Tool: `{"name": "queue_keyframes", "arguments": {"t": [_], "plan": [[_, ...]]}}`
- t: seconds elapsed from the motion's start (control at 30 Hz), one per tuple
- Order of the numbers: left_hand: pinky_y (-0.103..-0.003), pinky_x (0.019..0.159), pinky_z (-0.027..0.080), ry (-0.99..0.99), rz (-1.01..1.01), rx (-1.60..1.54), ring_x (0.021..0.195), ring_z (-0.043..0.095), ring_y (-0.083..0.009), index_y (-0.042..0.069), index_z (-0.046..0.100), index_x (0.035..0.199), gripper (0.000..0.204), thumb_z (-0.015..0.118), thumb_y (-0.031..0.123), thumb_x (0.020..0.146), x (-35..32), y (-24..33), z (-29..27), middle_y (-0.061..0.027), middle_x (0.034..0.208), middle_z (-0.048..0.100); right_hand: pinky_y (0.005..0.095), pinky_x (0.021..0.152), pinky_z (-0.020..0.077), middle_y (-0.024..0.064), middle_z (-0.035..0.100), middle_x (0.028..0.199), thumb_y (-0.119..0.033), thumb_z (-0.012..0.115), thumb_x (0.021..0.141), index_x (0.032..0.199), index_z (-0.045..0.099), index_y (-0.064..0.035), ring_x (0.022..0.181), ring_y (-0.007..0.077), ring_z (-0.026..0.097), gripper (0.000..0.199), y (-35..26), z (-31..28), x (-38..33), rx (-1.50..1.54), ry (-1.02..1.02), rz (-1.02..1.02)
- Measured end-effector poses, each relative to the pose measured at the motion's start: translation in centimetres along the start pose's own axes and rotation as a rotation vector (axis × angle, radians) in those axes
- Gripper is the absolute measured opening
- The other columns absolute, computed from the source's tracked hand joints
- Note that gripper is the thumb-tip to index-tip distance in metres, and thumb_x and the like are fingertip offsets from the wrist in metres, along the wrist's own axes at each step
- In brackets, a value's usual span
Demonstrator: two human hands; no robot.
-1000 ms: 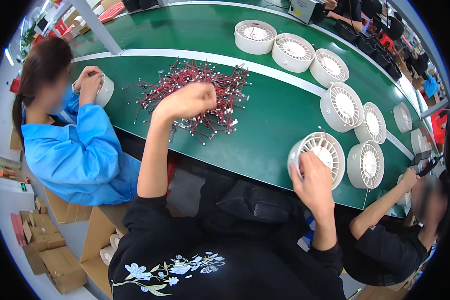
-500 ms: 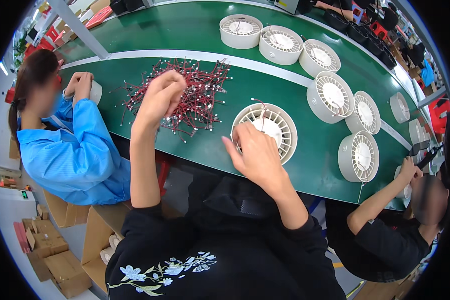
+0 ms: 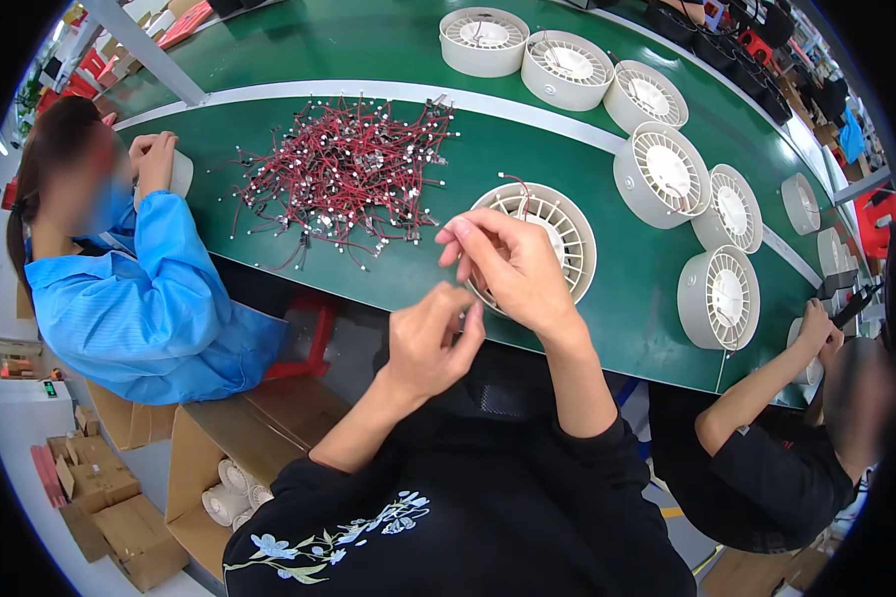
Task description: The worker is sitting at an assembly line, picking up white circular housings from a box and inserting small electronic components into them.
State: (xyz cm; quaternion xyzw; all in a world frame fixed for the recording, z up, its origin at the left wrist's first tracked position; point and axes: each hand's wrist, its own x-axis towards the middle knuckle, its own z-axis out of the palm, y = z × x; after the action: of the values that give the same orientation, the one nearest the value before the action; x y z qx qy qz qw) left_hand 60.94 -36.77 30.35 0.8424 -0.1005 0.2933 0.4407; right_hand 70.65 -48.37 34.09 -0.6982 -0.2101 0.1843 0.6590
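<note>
My left hand [image 3: 426, 343] is raised before the table's near edge, thumb and fingers drawn together in a pinch. Whatever it grips is too small or hidden to make out. Just above and to its right, my right hand [image 3: 518, 267] has its fingers curled toward the thumb, and I cannot see what lies between them. Behind the right hand stands a white round fan housing [image 3: 579, 244] with radial ribs, partly covered by it. A thin red wire [image 3: 516, 179] sticks up at its far rim. Left of it lies a tangled pile of red and black wires with white connectors [image 3: 343, 164].
Several more white fan housings [image 3: 664, 171] stand on the green table [image 3: 388, 274] at the back and right. A person in a blue jacket [image 3: 139, 298] works at left, another in black [image 3: 777, 468] at right. An open cardboard box [image 3: 194, 488] holds white round parts.
My left hand has come down and right from above the wire pile toward my right hand. The right hand has lifted slightly off the fan housing, its fingers curling in.
</note>
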Motion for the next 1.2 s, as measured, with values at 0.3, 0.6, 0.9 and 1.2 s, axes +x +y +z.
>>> {"name": "queue_keyframes", "arguments": {"t": [0.3, 0.6, 0.9, 1.2], "plan": [[-0.03, 0.046, 0.043, -0.106, -0.035, -0.074, 0.051, 0.056, -0.0138, 0.003, 0.062, 0.096, 0.022, 0.074, -0.003, 0.079, -0.2, 0.4, -0.5, -0.0067, 0.078, 0.058, 0.0235, 0.069, 0.0528, 0.0069, 0.068, 0.089, 0.0, 0.067, 0.093, 0.102, 0.068, 0.004, 0.077, 0.0101, 0.065, 0.011, -0.7, -1.8, -2.9, -0.13, -0.003, -0.253], [-0.023, 0.055, 0.054, -0.127, -0.309, -0.526, 0.071, 0.065, -0.0137, -0.005, 0.06, 0.104, 0.016, 0.064, -0.011, 0.089, 1.0, 1.3, -1.8, -0.012, 0.099, 0.056, 0.0292, 0.062, 0.0519, 0.0085, 0.067, 0.086, 0.006, 0.072, 0.084, 0.097, 0.069, 0.0018, 0.073, 0.0154, 0.065, 0.014, -2.0, -1.7, -6.5, -0.358, 0.056, -0.185], [-0.024, 0.047, 0.054, -0.316, -0.655, -0.98, 0.054, 0.062, -0.015, -0.004, 0.057, 0.098, 0.006, 0.063, -0.003, 0.095, 1.3, 0.5, -2.4, -0.0132, 0.085, 0.059, 0.0339, 0.057, 0.0501, 0.007, 0.063, 0.087, 0.004, 0.072, 0.067, 0.093, 0.068, 0.0003, 0.071, 0.0238, 0.061, 0.027, -1.5, -3.9, -5.6, -0.801, 0.025, -0.701], [-0.025, 0.036, 0.048, -0.361, -0.813, -1.736, 0.052, 0.06, -0.0152, -0.002, 0.058, 0.099, 0.009, 0.062, 0.006, 0.099, 0.6, -0.8, -0.9, -0.0163, 0.089, 0.067, 0.0299, 0.052, 0.0499, 0.0087, 0.067, 0.08, 0.008, 0.076, 0.069, 0.095, 0.074, -0.0005, 0.061, 0.0222, 0.066, 0.027, 0.1, -2.8, -5.8, -0.635, 0.166, -0.789]]}}
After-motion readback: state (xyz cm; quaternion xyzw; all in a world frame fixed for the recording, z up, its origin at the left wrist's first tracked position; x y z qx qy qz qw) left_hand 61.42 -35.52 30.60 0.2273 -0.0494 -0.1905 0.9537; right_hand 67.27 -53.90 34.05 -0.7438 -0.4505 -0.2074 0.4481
